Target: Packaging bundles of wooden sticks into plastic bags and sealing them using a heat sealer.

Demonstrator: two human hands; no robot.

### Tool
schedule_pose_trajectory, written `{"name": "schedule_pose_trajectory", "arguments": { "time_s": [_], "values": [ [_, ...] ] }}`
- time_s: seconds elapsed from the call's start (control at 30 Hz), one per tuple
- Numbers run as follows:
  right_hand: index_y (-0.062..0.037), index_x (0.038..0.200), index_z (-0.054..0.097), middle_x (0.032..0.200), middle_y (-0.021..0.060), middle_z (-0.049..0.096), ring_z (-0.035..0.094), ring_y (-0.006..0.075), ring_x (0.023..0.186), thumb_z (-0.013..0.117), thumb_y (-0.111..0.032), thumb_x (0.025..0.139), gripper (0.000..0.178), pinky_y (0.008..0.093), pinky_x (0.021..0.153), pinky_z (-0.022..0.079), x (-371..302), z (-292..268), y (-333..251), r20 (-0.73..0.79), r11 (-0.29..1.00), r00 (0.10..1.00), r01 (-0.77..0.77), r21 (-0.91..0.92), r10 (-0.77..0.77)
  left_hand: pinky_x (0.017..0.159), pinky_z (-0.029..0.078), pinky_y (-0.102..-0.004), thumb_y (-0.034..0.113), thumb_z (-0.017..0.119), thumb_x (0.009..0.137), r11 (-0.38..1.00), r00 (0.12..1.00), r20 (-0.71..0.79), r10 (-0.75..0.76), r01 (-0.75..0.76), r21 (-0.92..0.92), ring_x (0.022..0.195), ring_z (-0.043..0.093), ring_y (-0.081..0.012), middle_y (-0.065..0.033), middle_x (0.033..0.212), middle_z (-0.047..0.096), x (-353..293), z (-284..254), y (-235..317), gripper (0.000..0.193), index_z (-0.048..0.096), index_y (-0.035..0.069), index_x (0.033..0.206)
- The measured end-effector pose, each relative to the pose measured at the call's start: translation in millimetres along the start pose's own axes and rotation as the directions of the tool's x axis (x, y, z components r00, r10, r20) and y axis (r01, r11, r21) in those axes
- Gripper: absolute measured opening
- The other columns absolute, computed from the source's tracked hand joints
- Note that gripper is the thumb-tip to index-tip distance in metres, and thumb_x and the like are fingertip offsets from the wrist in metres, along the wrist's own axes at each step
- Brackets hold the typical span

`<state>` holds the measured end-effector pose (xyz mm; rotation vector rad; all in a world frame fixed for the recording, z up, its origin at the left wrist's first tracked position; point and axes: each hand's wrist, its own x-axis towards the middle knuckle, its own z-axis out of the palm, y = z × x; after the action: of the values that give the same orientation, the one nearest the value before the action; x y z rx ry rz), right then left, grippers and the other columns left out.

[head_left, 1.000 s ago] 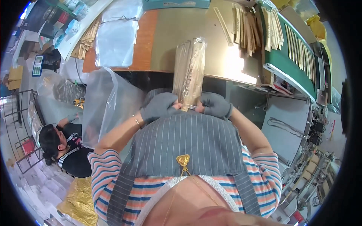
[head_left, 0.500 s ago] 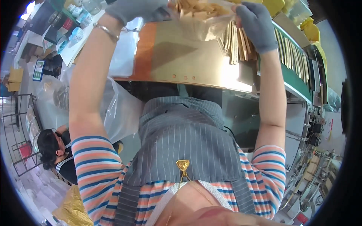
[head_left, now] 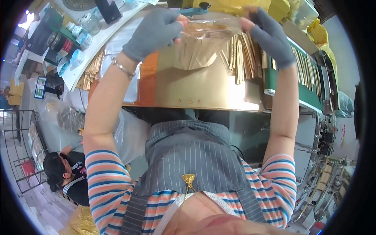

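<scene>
Both my hands wear grey gloves that leave the fingertips bare. Between them hangs a clear plastic bag [head_left: 201, 49], above the metal-topped table, with tan pieces visible through its film. My left hand [head_left: 154, 33] is closed on the bag's left upper corner, thumb against fingers. At the other upper corner, the thumb and fingers of my right hand [head_left: 270, 37] pinch the film; those fingertips are slightly blurred. Just right of the bag, a row of thin tan strips [head_left: 244, 56] lies on the table.
The brassy table top [head_left: 168, 94] has an orange band at its left. Bottles and jars [head_left: 80, 39] crowd a white shelf on the left. A green rack [head_left: 303, 82] of strips stands at the right. A person [head_left: 64, 172] sits at the lower left.
The bag has come down and nearer to me, its top edge now stretched between my hands. My left hand has moved right and nearer; my right hand has shifted slightly nearer.
</scene>
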<state>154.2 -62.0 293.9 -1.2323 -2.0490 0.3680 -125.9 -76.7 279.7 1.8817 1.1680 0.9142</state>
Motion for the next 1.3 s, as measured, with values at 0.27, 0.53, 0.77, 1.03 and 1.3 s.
{"name": "schedule_pose_trajectory", "arguments": {
  "time_s": [0.27,0.53,0.77,1.03,1.3],
  "values": [
    [-0.0007,0.086,0.065,0.066,0.0045,0.058,0.052,0.0077,0.064,0.061,-0.032,0.088,0.032,0.0283,0.060,0.042,10,86,15,0.129,0.968,0.989,0.034,0.247,-0.068,0.080,0.049,-0.0277,0.012,0.069,0.078,0.945,0.920,-0.219,0.326,-0.318,0.072,0.090,0.061,-0.0149,-0.0097,0.108,0.062,9,8,-7,0.050,0.053,-0.002,0.123],
    [-0.0090,0.092,0.063,0.079,0.0127,0.065,0.063,0.0299,0.074,0.059,-0.042,0.084,0.034,0.0394,0.065,0.048,118,169,154,-0.304,0.956,0.953,-0.086,-0.280,-0.003,0.078,0.048,-0.0279,0.018,0.075,0.072,0.700,0.911,0.077,-0.404,0.362,-0.615,0.085,0.061,-0.0134,-0.0049,0.095,0.066,38,95,-178,0.041,0.064,-0.002,0.106],
    [-0.0070,0.084,0.061,0.088,0.0154,0.063,0.062,0.0342,0.081,0.061,-0.037,0.078,0.031,0.0422,0.070,0.048,169,161,81,-0.179,0.943,0.973,-0.191,-0.274,0.145,0.076,0.049,-0.0304,0.019,0.074,0.073,0.504,0.788,0.066,-0.613,0.453,-0.735,0.085,0.062,-0.0162,-0.0077,0.098,0.065,73,61,-209,0.042,0.064,-0.003,0.107],
    [-0.0124,0.083,0.060,0.089,0.0087,0.065,0.063,0.0298,0.083,0.057,-0.032,0.081,0.020,0.0429,0.070,0.050,145,212,160,-0.096,0.871,0.964,-0.264,-0.415,0.247,0.083,0.047,-0.0278,0.023,0.073,0.076,0.528,0.824,0.046,-0.565,0.403,-0.748,0.090,0.060,-0.0145,-0.0067,0.102,0.064,57,73,-233,0.049,0.059,-0.004,0.114],
    [-0.0104,0.089,0.059,0.095,0.0136,0.064,0.062,0.0334,0.089,0.056,-0.037,0.083,0.027,0.0426,0.076,0.049,140,213,157,-0.119,0.870,0.948,-0.318,-0.376,0.295,0.075,0.048,-0.0273,0.034,0.075,0.072,0.555,0.813,0.040,-0.581,0.432,-0.711,0.084,0.061,-0.0166,-0.0106,0.095,0.066,23,88,-242,0.057,0.061,-0.008,0.108]
  ]
}}
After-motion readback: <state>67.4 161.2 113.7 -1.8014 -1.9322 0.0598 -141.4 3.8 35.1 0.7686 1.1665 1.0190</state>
